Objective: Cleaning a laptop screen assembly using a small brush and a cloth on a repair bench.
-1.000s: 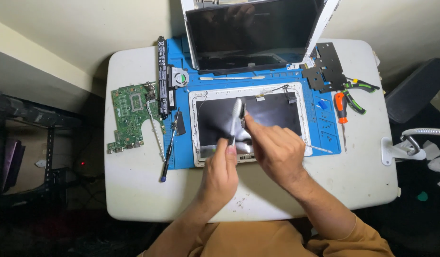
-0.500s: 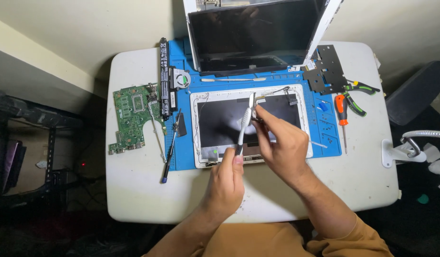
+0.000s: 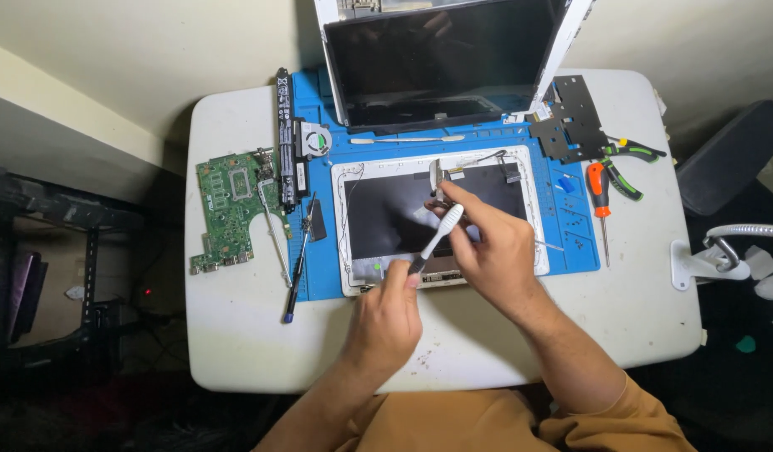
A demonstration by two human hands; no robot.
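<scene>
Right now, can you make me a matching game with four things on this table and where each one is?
Things:
1. Green board
2. Toothbrush
3. Fan
4. Orange screwdriver

Places:
A. On the blue mat, right of the white case
B. At the mat's top left corner, beside the long black battery
C. Off the mat, at the left of the table
D. In the left hand, over the case

Pairs: 1-C, 2-D, 3-B, 4-A
</scene>
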